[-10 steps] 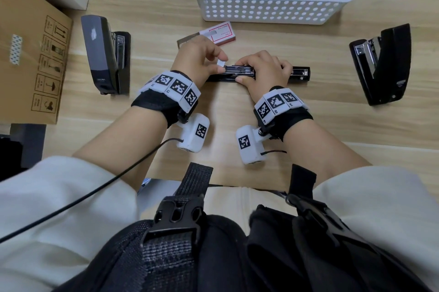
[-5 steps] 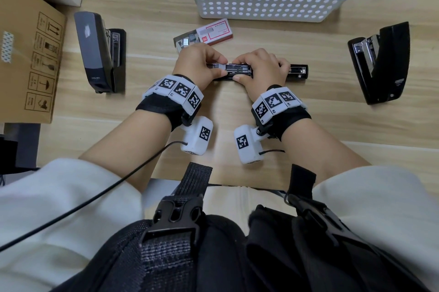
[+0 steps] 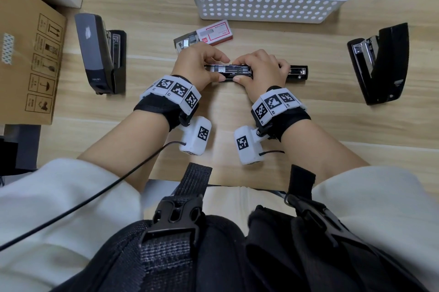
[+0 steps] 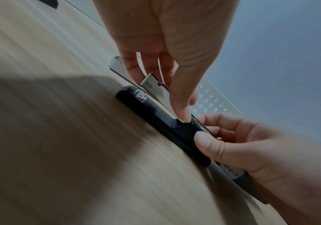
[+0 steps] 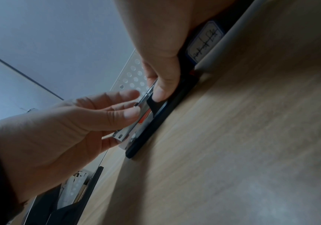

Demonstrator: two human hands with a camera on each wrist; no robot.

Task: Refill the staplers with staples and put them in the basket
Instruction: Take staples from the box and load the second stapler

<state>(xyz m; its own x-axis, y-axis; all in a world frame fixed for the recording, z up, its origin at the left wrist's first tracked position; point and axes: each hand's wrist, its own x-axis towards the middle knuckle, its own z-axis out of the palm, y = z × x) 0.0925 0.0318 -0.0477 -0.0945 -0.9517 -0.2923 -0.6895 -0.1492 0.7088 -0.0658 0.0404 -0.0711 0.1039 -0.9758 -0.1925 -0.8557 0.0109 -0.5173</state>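
Observation:
A black stapler (image 3: 298,72) lies opened out flat at the table's middle, its metal magazine (image 4: 155,85) facing up. My left hand (image 3: 217,69) pinches the left part of the magazine between thumb and fingers, where a strip of staples (image 3: 221,69) sits in the channel. My right hand (image 3: 237,70) grips the stapler's middle, thumb on the near side and fingers over the far side. The staple box (image 3: 215,34) lies open just behind my left hand. The white perforated basket (image 3: 261,12) stands behind it.
A grey stapler (image 3: 95,51) lies open at the left, and another black stapler (image 3: 384,63) lies open at the right. A cardboard box (image 3: 26,54) fills the far left edge. Bare wooden table (image 3: 228,106) lies between my wrists.
My left hand has come down from just above the magazine's left end and now pinches it. The right hand has kept its grip on the stapler.

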